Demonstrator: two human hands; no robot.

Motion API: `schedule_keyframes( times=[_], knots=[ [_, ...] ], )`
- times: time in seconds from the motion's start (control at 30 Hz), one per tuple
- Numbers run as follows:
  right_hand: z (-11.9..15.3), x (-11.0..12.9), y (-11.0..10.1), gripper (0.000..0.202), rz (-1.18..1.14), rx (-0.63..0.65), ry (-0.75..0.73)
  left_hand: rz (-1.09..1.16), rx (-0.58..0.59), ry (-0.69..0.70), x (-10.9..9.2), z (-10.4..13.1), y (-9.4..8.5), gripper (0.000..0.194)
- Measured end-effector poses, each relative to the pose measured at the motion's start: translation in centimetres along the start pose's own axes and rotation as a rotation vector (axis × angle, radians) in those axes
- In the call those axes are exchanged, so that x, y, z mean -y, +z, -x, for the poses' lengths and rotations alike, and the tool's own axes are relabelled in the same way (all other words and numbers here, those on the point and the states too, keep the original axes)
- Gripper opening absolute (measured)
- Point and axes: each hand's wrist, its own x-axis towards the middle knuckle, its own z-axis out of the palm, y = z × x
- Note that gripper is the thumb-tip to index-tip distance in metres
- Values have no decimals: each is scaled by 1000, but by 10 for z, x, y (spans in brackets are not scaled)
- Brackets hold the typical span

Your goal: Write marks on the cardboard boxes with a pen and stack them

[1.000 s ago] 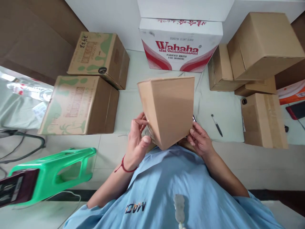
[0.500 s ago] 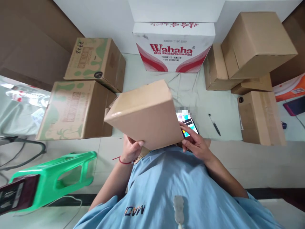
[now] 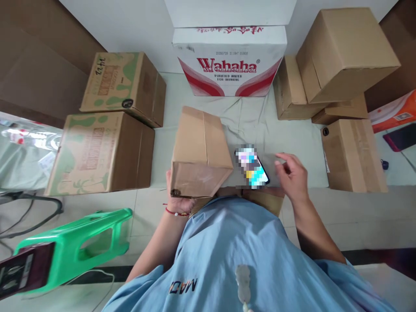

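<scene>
A plain brown cardboard box (image 3: 198, 147) is tilted above the near edge of the table, its taped end toward me. My left hand (image 3: 180, 203) grips it from below at the left, and most of those fingers are hidden behind the box. My right hand (image 3: 292, 175) is apart from the box, over the table to its right, with fingers curled and thumb and forefinger close together. Whatever they pinch cannot be made out. Between the box and my right hand lies a lit phone (image 3: 255, 169), its screen partly blurred.
Two printed cartons (image 3: 94, 151) stand at the left. A white and red Wahaha carton (image 3: 229, 65) is at the back. Several brown boxes (image 3: 354, 151) are stacked at the right, beside a dark phone (image 3: 401, 138). A green stool (image 3: 74, 247) is on the floor at left.
The box has turned so its taped end faces me. My right hand has let go of it and moved right, over where a pen lay. The pen no longer shows.
</scene>
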Motion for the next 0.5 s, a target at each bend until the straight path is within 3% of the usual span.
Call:
schedule_keyframes(
  times=[0.07, 0.13, 0.23, 0.33, 0.43, 0.5],
  knots=[
    [-7, -22, -13, 46, 322, -66, 128, 4, -5, -26, -10, 2, 3, 44],
    [-9, -38, -22, 57, 552, -5, 272, -4, 5, -56, -18, 5, 11, 51],
    [-7, -50, -28, 66, 698, 120, 398, -63, 12, -55, -23, 10, 32, 61],
    [-8, -52, -27, 50, 683, 149, 443, -160, -33, 46, -28, 14, 55, 55],
    [-14, -54, -28, 18, 438, 52, 503, -287, -94, 177, -39, 19, 66, 46],
    [-17, -55, -31, 9, 244, -42, 523, -405, -112, 277, -50, 24, 64, 40]
  ],
)
